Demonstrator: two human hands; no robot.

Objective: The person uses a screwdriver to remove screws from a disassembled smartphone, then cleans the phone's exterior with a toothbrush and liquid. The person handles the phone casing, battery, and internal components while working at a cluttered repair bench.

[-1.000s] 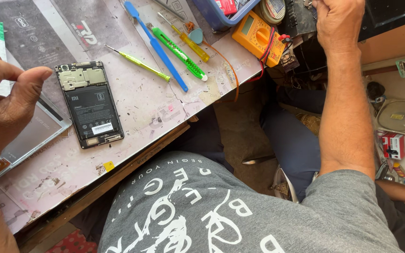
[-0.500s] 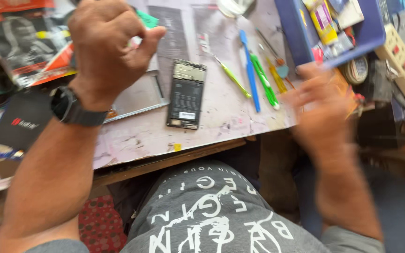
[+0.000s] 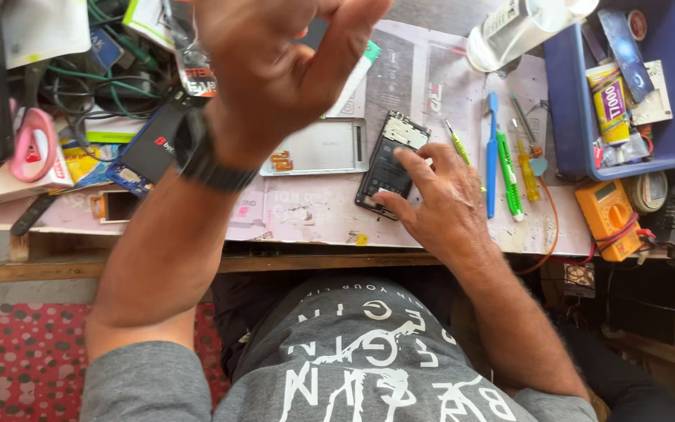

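An opened phone [image 3: 388, 160] with its dark insides showing lies on the workbench mat [image 3: 306, 211]. My right hand [image 3: 439, 199] rests on its right edge, fingers and thumb gripping it. My left hand [image 3: 275, 62] is raised high above the bench, close to the camera and blurred, fingers spread and holding nothing; a dark watch [image 3: 208, 160] sits on its wrist. A silver back cover [image 3: 318, 147] lies just left of the phone, under my raised hand.
Green, blue and yellow hand tools [image 3: 501, 160] lie right of the phone. Farther right are an orange multimeter [image 3: 607, 211] and a blue tray [image 3: 666, 137] of glue tubes. Cables, a pink tool [image 3: 33, 144] and small phones clutter the left.
My right hand came down from the far right onto the phone. My left hand opened from a loose fist and stays raised. The view swung left and steadied.
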